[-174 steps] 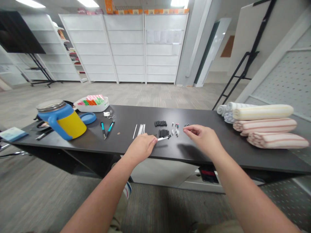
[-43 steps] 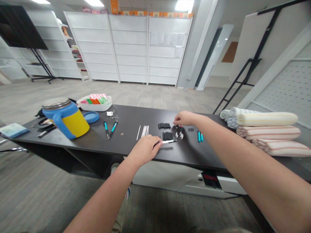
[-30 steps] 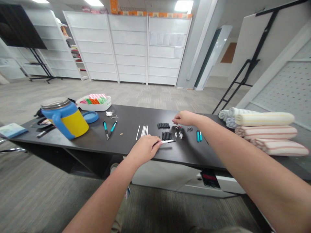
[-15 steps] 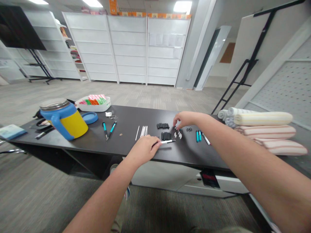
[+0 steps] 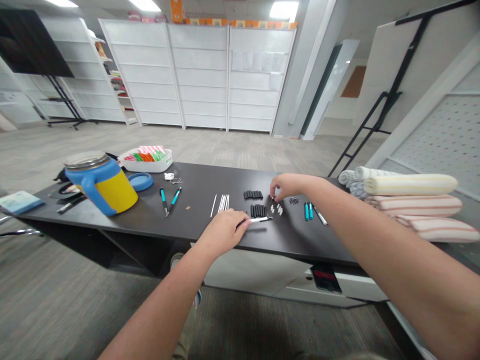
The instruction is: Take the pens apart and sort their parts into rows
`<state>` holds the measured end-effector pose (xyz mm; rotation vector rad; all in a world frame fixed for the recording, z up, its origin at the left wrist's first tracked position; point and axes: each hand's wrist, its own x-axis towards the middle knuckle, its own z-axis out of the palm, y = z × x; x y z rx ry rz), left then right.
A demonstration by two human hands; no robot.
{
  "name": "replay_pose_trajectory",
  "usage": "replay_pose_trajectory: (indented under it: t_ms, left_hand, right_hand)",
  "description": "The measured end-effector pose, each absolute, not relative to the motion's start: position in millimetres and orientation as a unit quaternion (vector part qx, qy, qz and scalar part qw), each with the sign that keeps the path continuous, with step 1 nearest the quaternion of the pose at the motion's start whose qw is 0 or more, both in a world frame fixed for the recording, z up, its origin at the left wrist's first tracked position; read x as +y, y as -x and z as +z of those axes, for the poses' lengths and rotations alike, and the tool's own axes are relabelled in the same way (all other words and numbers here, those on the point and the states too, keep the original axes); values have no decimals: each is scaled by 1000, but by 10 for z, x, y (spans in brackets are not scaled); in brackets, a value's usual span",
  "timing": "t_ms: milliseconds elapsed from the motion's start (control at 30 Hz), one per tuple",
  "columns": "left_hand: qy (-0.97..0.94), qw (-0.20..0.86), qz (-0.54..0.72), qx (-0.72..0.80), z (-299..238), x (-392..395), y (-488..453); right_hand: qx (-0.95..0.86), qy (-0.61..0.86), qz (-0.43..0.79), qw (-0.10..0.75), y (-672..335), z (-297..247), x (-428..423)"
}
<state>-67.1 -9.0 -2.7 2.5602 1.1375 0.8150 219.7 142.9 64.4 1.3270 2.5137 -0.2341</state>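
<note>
My left hand [image 5: 228,227] is closed round a white pen [image 5: 259,219] with a dark tip, held just above the table and pointing right. Fingers curled together and pointing down, my right hand [image 5: 282,187] is over small white parts [image 5: 276,210]; whatever it pinches is too small to make out. Between the hands lie two rows of short black sleeves [image 5: 258,210]. Small metal pieces [image 5: 294,200] rest right of my right hand, then teal pen barrels [image 5: 308,211] and another white pen barrel [image 5: 320,216]. Thin white refills [image 5: 224,202] lie beyond my left hand.
Two teal pens [image 5: 173,201] lie on the dark table [image 5: 198,180]. A yellow and blue mug [image 5: 101,182], its blue lid [image 5: 140,181] and a white basket [image 5: 165,161] of colourful packets stand at left. Rolled towels [image 5: 412,205] are stacked at right.
My right hand has dipped slightly toward the small white parts. My left hand keeps the pen in about the same place. The view has shifted a little.
</note>
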Motion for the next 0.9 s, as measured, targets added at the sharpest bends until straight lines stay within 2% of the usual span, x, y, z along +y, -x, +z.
replay_pose_trajectory:
  t_ms: [167, 333, 633, 900]
  left_hand:
    - [-873, 112, 274, 388, -34, -88, 676]
    - [-873, 112, 273, 387, -34, -82, 673]
    - [-874, 114, 272, 386, -16, -91, 678]
    - [-874, 110, 272, 387, -28, -84, 678]
  right_hand:
    - [880, -453, -84, 118, -2228, 794, 1372]
    - [851, -507, -118, 68, -2320, 885, 1381]
    - [841, -536, -67, 17, -2321, 561, 1556]
    - [846, -517, -126, 39, -2291, 481, 1543]
